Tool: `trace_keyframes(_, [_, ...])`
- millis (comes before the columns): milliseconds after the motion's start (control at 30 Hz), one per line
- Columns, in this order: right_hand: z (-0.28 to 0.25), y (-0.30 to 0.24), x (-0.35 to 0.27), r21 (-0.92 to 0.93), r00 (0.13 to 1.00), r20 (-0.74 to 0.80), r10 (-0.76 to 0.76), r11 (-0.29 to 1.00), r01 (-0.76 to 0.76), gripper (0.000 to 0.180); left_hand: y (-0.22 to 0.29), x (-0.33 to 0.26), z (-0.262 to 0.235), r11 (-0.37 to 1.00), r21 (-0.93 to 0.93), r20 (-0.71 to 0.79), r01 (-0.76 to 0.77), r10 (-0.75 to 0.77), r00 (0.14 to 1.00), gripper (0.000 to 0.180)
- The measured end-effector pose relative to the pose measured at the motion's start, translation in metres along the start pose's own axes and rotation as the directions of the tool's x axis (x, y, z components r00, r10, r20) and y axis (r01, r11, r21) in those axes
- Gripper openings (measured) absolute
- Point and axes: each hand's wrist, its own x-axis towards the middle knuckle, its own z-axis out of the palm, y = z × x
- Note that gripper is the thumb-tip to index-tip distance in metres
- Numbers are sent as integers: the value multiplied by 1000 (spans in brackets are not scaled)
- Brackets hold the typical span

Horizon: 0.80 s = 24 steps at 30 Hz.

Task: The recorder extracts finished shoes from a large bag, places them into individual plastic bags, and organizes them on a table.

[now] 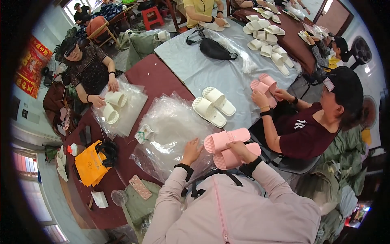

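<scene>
My right hand (239,149) grips a pair of pink slide slippers (226,141), stacked one on the other, just above the table's near edge. My left hand (191,149) rests flat on a pile of clear plastic bags (170,122), fingers spread, right beside the slippers. A pair of white slippers (213,106) lies on the grey cloth beyond the pile.
To my right a person in a dark red shirt holds pink slippers (264,86). Across the table a person handles white slippers (113,105) on plastic bags. Several white slippers (268,44) lie farther back. An orange bag (90,162), a phone (140,187) and a black pouch (215,49) sit on the table.
</scene>
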Motion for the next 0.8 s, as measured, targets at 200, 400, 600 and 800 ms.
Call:
trace_keyframes(200, [-1,8,10,216,996,-78,33,976,-15,17,13,2,-9,996,-18,-162,-83,79,984,47])
trace_keyframes(400, [1,20,23,216,995,-93,-39,975,59,18,13,10,-17,988,-110,-325,-111,69,943,37])
trace_keyframes(600, [-6,23,16,145,985,-134,-107,981,126,20,12,11,-32,977,-210,-506,-43,-71,860,16])
trace_keyframes(800, [-7,17,17,59,974,-142,-177,981,187,19,19,16,-31,942,-337,-496,9,-186,848,14])
